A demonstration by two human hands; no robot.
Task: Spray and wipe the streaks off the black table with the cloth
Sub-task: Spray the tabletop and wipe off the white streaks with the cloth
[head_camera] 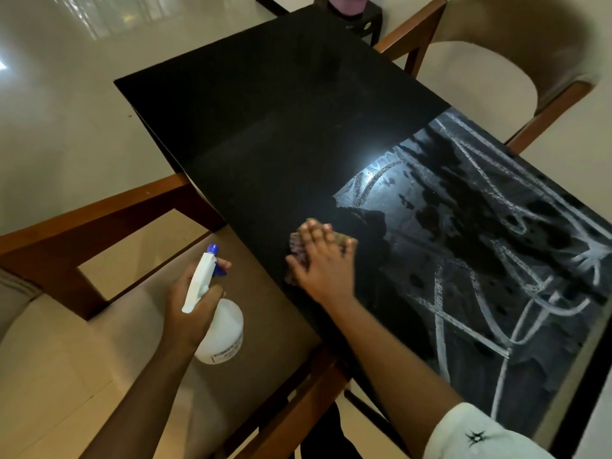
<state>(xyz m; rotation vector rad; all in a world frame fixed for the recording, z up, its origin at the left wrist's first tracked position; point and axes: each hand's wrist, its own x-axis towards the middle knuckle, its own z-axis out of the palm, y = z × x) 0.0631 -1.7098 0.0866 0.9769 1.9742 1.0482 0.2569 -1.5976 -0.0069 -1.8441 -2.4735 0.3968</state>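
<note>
The black table (281, 127) runs from the upper middle to the lower right. White chalky streaks (496, 276) and wet smears cover its right half; the left half looks dark and plain. My right hand (319, 260) lies flat with straight fingers on a small brownish cloth (347, 241), pressing it onto the table near the left edge of the streaked area. My left hand (192, 303) grips a white spray bottle (220, 332) with a blue nozzle, held off the table's near edge above a chair seat.
A wooden chair with a beige seat (99, 342) stands below my left hand. Another chair with a beige back (490, 77) sits beyond the table at the upper right. A small black stand holding a pink object (351, 8) is at the top.
</note>
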